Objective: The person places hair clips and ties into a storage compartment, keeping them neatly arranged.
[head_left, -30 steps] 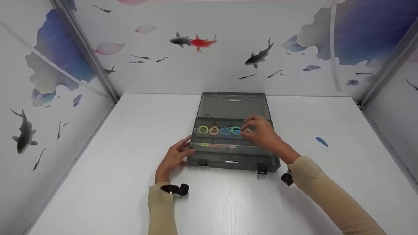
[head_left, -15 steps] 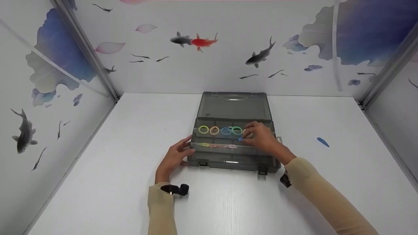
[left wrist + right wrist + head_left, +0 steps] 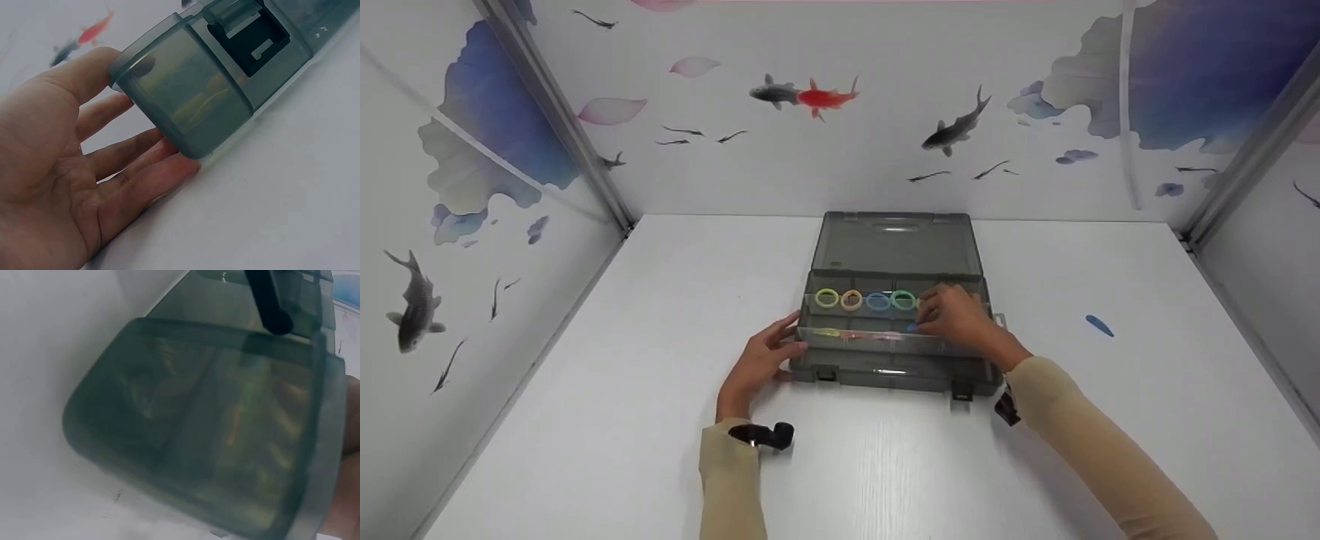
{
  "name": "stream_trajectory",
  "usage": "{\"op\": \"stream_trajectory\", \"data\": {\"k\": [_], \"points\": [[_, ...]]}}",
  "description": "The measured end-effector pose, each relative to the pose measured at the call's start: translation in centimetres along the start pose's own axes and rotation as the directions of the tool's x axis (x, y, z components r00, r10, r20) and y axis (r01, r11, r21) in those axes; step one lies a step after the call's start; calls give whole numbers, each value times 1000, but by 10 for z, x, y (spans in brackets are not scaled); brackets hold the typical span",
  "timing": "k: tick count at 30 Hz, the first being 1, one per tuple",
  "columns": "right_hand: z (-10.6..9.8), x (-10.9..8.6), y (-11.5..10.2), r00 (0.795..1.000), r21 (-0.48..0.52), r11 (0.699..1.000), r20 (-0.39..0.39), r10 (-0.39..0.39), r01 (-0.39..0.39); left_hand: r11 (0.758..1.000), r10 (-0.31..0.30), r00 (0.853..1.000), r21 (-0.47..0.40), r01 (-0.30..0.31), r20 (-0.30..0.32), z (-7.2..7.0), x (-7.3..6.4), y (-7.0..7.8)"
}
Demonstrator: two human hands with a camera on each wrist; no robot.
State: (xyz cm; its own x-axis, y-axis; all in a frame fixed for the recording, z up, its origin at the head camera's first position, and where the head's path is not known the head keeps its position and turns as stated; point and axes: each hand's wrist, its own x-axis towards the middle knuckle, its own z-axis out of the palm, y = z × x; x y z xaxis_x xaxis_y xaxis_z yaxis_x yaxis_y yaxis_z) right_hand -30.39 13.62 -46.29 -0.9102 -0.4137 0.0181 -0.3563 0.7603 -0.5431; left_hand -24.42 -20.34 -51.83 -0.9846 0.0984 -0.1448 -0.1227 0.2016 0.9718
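Note:
A smoky grey plastic storage box (image 3: 900, 379) lies with its lid raised at the back. My left hand (image 3: 761, 360) holds its front left corner; in the left wrist view the thumb of this hand (image 3: 56, 152) is on the rim and the fingers are at the lower edge. Over the middle compartments my right hand (image 3: 956, 315) pinches a small blue hair clip (image 3: 912, 328), mostly hidden by the fingers. Yellow (image 3: 831, 333) and pink hair clips (image 3: 870, 335) lie in the middle row. Behind them stand coloured rings, like hair ties (image 3: 852, 300).
Another blue hair clip (image 3: 1099, 325) lies on the white table (image 3: 855, 465) right of the box. A dark front latch (image 3: 962, 390) hangs down. White walls printed with fish (image 3: 952, 131) enclose the table at the back and sides.
My right hand has come down and toward the front with the blue hair clip, from the ring row to the middle row. My left hand stays at the box corner.

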Motion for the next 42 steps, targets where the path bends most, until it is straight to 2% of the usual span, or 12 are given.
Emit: {"op": "stream_trajectory", "data": {"k": [12, 17, 24, 28, 33, 37, 42], "points": [[0, 2, 1, 999, -1, 1000, 39, 14, -13, 1000, 1, 1000, 11, -1, 5, 1, 0, -1], [-11, 0, -1, 1000, 126, 992, 18, -11, 9, 1000, -15, 1000, 6, 15, 0, 1, 0, 0], [-39, -22, -4, 994, 301, 953, -104, -15, 46, 1000, -8, 1000, -2, 8, 5, 0, 0, 0], [-53, -41, 7, 979, 358, 932, -204, 21, 55, 1000, -11, 1000, 9, 11, 7, 1, 0, 0], [-70, -59, 25, 944, 405, 914, -310, 110, 27, 1000, -6, 1000, 6, 6, 0, 2, 0, 1], [-79, -69, 42, 926, 401, 915, -327, 190, -46, 1000, -7, 1000, 6, 7, -1, 1, -1, 0], [-87, -77, 61, 905, 402, 911, -348, 246, -93, 1000, -5, 1000, 22, 5, -8, 2, -1, 1]]}}
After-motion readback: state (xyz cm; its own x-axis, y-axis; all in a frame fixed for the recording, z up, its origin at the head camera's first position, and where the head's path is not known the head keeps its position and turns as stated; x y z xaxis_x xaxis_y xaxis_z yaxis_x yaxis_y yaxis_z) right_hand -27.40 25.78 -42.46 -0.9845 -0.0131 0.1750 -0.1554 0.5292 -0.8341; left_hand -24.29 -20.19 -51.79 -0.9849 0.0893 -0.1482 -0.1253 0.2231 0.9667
